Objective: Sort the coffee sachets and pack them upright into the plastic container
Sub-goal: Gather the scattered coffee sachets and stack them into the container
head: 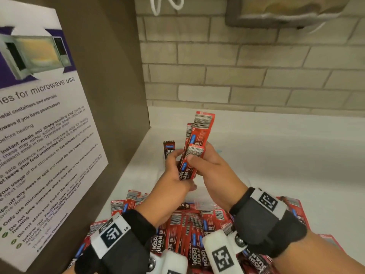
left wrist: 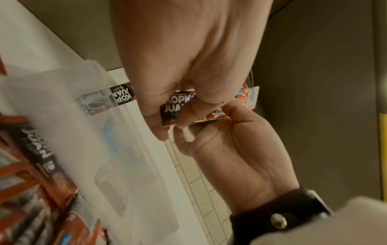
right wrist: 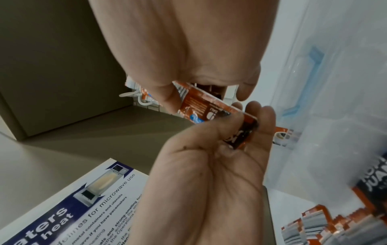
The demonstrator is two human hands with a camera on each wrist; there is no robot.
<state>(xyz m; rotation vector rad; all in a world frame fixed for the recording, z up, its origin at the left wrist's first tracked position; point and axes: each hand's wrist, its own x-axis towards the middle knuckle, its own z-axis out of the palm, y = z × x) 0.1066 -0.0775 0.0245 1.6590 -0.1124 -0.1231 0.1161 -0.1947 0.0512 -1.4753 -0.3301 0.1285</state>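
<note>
Both hands hold a bundle of red coffee sachets (head: 198,135) upright above the counter, barcode ends up. My left hand (head: 178,162) grips the bundle's lower part from the left. My right hand (head: 197,158) pinches it from the right, thumb on the front sachet. In the wrist views the fingers wrap the bundle (left wrist: 178,106) (right wrist: 201,107). The clear plastic container (left wrist: 83,140) (right wrist: 324,107) lies under the hands, with one sachet (head: 169,149) (left wrist: 120,97) standing inside it. A loose pile of sachets (head: 187,234) covers the near counter.
A brown cabinet side with a microwave notice (head: 39,135) stands close on the left. A tiled wall (head: 256,76) runs behind the white counter (head: 286,155). More sachets (head: 292,206) lie beside my right wrist.
</note>
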